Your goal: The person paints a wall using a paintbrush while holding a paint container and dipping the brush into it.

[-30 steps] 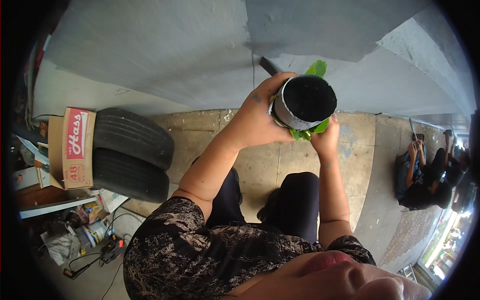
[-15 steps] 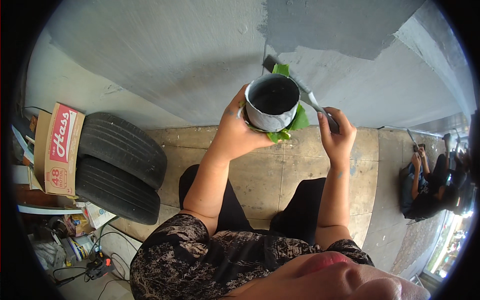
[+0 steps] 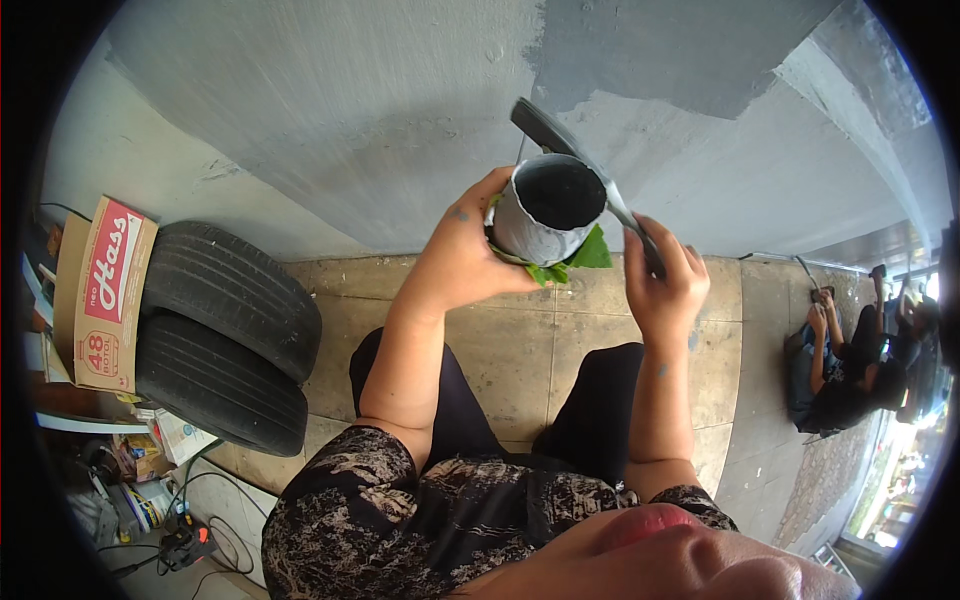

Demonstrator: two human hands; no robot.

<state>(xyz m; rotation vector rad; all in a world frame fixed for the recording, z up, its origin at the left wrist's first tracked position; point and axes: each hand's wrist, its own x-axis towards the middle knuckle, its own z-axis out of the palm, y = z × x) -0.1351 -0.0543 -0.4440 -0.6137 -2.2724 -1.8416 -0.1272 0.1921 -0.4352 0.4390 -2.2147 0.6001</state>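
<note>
My left hand is wrapped round the side of a round, open-topped cup, its outside smeared with grey paint. Its inside looks dark, and how much it holds cannot be made out. Green leaves stick out round the lower part of the cup, between it and my palm. In my right hand is the handle of a paintbrush with a wide, dark grey head. The brush lies slantwise along the far right of the cup's rim, its head beyond the cup, in front of the wall.
Ahead stands a grey wall with a darker painted patch. To the left are two black tyres, a cardboard box and cables. Far right, other people sit on the tiled floor.
The brush head has risen further beyond the cup and shows more fully. The leaf at the cup's far rim is no longer visible there. The whole view has shifted slightly.
</note>
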